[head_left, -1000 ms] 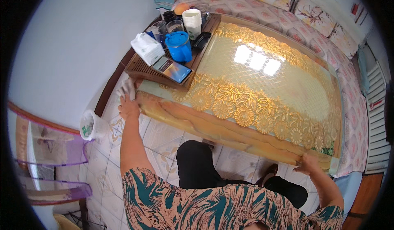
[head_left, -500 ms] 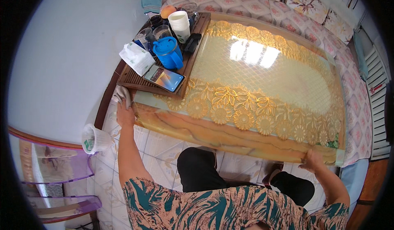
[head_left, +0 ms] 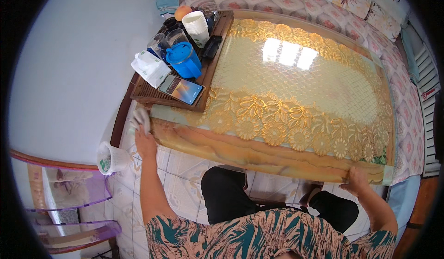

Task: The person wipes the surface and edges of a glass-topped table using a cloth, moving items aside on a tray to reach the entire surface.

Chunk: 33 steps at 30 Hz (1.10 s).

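Observation:
My left hand (head_left: 145, 141) is closed around a crumpled whitish cloth (head_left: 140, 119) at the left front corner of a low table. The table's front edge (head_left: 231, 153) has a marbled orange face. Toward its right end, my right hand (head_left: 356, 181) grips that edge, with its thumb below and its fingertips partly hidden. A clear cover lies over a gold lace-patterned tablecloth (head_left: 277, 106) on the tabletop.
A wooden tray (head_left: 201, 101) on the table's left carries a smartphone (head_left: 181, 89), blue lidded mug (head_left: 184, 59), stacked paper cups (head_left: 196, 29), tissue pack (head_left: 150, 68) and glasses. A white wastebasket (head_left: 112, 158) stands on the tiled floor; a patterned sofa (head_left: 259, 3) is behind.
My left hand and the cloth have come slightly toward me at the table's corner. My right hand stays on the front edge. The whole view has shifted a little.

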Motion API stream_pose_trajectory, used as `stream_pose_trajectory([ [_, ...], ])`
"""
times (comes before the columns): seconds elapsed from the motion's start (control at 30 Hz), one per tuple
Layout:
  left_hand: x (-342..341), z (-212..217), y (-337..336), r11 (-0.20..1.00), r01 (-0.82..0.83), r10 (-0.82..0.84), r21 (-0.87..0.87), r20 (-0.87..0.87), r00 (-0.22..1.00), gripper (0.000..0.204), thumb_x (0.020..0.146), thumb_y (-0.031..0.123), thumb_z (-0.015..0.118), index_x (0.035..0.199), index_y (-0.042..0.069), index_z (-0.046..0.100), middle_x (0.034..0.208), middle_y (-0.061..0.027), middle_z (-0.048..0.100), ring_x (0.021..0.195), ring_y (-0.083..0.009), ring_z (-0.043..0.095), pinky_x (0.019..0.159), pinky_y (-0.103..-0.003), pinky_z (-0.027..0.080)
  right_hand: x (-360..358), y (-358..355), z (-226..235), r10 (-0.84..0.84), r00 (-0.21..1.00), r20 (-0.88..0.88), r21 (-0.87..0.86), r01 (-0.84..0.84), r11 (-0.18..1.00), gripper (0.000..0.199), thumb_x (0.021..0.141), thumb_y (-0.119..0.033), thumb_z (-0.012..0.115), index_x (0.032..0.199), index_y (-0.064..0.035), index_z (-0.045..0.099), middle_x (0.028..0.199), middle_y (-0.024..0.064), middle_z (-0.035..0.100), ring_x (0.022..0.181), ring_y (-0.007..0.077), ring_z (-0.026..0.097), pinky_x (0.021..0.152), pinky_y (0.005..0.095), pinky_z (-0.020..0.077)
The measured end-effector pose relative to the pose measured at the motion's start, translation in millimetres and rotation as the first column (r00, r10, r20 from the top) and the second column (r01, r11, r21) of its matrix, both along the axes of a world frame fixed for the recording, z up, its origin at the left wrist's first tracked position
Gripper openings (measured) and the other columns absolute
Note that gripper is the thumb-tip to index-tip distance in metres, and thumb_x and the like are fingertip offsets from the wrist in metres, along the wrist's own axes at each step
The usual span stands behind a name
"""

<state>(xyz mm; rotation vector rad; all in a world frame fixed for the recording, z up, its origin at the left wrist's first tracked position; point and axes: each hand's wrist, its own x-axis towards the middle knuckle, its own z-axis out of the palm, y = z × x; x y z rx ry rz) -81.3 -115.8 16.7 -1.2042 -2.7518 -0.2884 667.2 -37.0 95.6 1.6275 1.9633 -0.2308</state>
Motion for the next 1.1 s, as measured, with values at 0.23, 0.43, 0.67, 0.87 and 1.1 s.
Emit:
stream_pose_trajectory([
  [0.23, -28.7, 18.9, 63.3, 0.976, -0.217, 0.212, 0.025, 0.130, 0.969, 0.050, 0.088, 0.021, 0.045, 0.134, 0.001, 0.043, 0.135, -0.0268, 0.042, 0.125, -0.0391, 0.040, 0.105, -0.042, 0.033, 0.5, -3.3, -1.4, -0.099, 0.995, 0.003, -0.006, 0.099, 0.995, 0.066, 0.056, -0.041, 0.084, 0.097, 0.0009, 0.053, 0.087, 0.0194, 0.062, 0.086, 0.0367, 0.061, 0.074, 0.0432, 0.0493],
  [0.43, -24.4, 4.4, 83.0, 0.973, -0.232, 0.232, 0.001, 0.018, 0.973, 0.052, 0.087, 0.019, 0.044, 0.136, 0.003, 0.041, 0.138, -0.0248, 0.039, 0.123, -0.0387, 0.044, 0.101, -0.042, 0.039, -12.0, -0.3, 10.0, -0.080, 0.997, 0.023, 0.035, 0.079, 0.996, 0.055, 0.056, -0.037, 0.084, 0.089, -0.0020, 0.057, 0.085, 0.0188, 0.063, 0.084, 0.0361, 0.062, 0.073, 0.0437, 0.0503],
  [0.67, 16.8, 4.3, 33.7, 0.999, -0.050, 0.050, 0.021, 0.014, 0.999, 0.052, 0.086, 0.019, 0.045, 0.136, 0.005, 0.043, 0.140, -0.0256, 0.037, 0.126, -0.0371, 0.041, 0.104, -0.040, 0.035, -16.1, -1.6, 13.0, -0.075, 0.994, -0.085, 0.045, 0.079, 0.996, 0.057, 0.055, -0.036, 0.085, 0.091, -0.0014, 0.058, 0.084, 0.0194, 0.064, 0.083, 0.0374, 0.063, 0.071, 0.0442, 0.0508],
  [0.87, 115.8, 12.3, 3.4, 0.965, 0.227, -0.238, 0.129, 0.079, 0.968, 0.056, 0.080, 0.015, 0.053, 0.134, 0.003, 0.045, 0.138, -0.0251, 0.040, 0.125, -0.0393, 0.041, 0.103, -0.042, 0.035, -3.5, -0.7, 3.4, -0.040, 0.996, -0.081, 0.003, 0.041, 0.999, 0.061, 0.055, -0.041, 0.084, 0.093, -0.0014, 0.057, 0.090, 0.0192, 0.063, 0.088, 0.0379, 0.061, 0.075, 0.0445, 0.0491],
  [1.1, 218.4, 26.6, -0.5, 0.828, 0.520, -0.538, 0.209, 0.036, 0.842, 0.053, 0.079, 0.015, 0.059, 0.130, 0.004, 0.049, 0.137, -0.0249, 0.040, 0.123, -0.0427, 0.041, 0.103, -0.047, 0.034, -1.3, -0.6, 9.0, -0.023, 0.993, -0.117, 0.025, 0.026, 0.999, 0.066, 0.055, -0.050, 0.082, 0.094, -0.0018, 0.058, 0.095, 0.0203, 0.063, 0.091, 0.0358, 0.061, 0.077, 0.0432, 0.0487],
])
